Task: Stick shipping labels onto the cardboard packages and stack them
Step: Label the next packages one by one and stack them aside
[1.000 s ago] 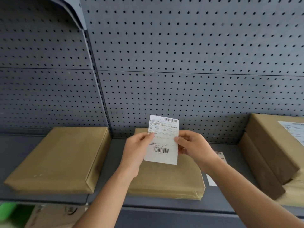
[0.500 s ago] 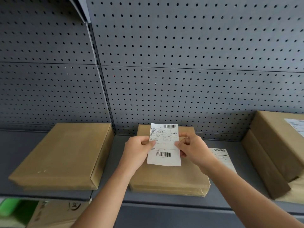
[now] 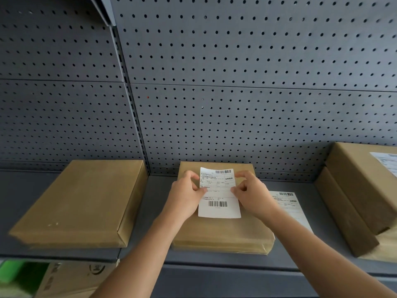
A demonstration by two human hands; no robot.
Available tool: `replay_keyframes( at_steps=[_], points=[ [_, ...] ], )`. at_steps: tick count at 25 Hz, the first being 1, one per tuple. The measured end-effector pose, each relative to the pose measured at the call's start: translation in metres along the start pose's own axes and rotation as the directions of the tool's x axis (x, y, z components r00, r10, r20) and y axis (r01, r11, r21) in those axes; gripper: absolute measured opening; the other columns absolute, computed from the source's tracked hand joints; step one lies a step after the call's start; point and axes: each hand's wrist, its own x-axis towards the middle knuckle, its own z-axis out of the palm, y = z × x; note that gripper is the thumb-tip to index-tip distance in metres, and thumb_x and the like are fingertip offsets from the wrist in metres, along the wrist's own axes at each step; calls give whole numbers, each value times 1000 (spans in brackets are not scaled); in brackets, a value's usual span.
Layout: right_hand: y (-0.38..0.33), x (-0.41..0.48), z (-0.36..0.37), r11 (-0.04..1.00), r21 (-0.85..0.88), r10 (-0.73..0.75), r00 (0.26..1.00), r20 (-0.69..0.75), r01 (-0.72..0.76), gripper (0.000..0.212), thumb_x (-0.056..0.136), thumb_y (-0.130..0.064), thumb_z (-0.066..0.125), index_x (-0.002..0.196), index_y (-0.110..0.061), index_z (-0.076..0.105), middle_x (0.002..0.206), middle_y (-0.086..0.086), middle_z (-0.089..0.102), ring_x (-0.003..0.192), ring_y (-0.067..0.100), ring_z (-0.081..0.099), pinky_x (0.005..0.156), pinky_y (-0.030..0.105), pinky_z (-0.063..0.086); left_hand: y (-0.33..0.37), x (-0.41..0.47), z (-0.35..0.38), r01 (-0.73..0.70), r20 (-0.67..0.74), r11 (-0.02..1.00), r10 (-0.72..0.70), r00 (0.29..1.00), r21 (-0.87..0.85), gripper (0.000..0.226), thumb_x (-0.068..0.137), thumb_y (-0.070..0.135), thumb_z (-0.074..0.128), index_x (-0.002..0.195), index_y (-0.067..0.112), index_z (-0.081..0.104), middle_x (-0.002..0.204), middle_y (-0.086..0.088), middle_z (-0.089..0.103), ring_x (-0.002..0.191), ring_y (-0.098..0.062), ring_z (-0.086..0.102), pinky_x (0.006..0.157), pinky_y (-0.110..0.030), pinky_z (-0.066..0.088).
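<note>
A white shipping label (image 3: 219, 203) with barcodes lies over the top of the middle brown package (image 3: 221, 233) on the grey shelf. My left hand (image 3: 184, 196) pinches its left edge and my right hand (image 3: 251, 194) pinches its right edge, both near the label's upper half. Whether the label is stuck down I cannot tell. Another label sheet (image 3: 287, 203) lies flat on the shelf just right of that package, partly hidden by my right forearm.
A larger unlabelled brown package (image 3: 81, 203) sits on the shelf to the left. At the right, a stack of brown packages (image 3: 356, 194) carries a label (image 3: 386, 162) on top. The grey pegboard wall (image 3: 236, 82) stands behind. Cardboard boxes (image 3: 71, 278) sit on the level below.
Both hands have lowered the label from upright in the air down onto the top of the middle package. The view has tilted, so the loose label sheet on the shelf shows more.
</note>
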Motion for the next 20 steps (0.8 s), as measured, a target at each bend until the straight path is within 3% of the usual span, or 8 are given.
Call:
replay_keyframes(
  at_steps=[2, 4, 9, 13, 20],
  points=[
    [-1, -1, 0, 999, -42, -9, 1000, 1, 9, 39, 98, -17, 57, 135, -21, 48, 85, 0, 66, 73, 9, 59, 57, 21, 40, 0, 1, 3, -1, 9, 999, 1, 1000, 53, 29, 96, 28, 70, 118, 23, 52, 86, 4, 69, 100, -18, 65, 76, -33, 54],
    [-1, -1, 1, 997, -76, -22, 1000, 2, 22, 39, 98, -16, 56, 136, -20, 48, 82, -2, 64, 71, 7, 58, 55, 19, 39, 1, 1, 5, -4, 13, 996, 3, 1000, 93, 32, 96, 27, 71, 121, 20, 52, 86, 4, 68, 97, -17, 65, 69, -29, 52],
    [-1, 0, 4, 992, -126, -28, 1000, 5, 28, 40, 98, -15, 54, 137, -19, 46, 78, -6, 62, 67, 7, 59, 52, 17, 42, 4, 1, 6, -2, 14, 990, 0, 1000, 144, 31, 96, 24, 71, 119, 19, 52, 85, 7, 61, 70, 1, 56, 53, -18, 41],
    [0, 3, 8, 978, -205, -26, 1000, -5, 25, 43, 96, -15, 54, 137, -18, 44, 84, 3, 66, 70, 17, 64, 58, 27, 51, 7, 0, 7, -16, 27, 983, 11, 1000, 183, 30, 96, 24, 70, 118, 19, 49, 80, 10, 56, 69, 2, 53, 54, -21, 46],
    [-1, 5, 15, 912, -410, -44, 999, -8, 37, 36, 95, -22, 51, 129, -19, 41, 87, 5, 67, 73, 26, 66, 66, 43, 60, 8, 0, 8, -18, 44, 970, 8, 999, 243, 29, 98, 25, 69, 117, 18, 48, 82, 7, 56, 64, -2, 53, 47, -18, 35]
  ],
)
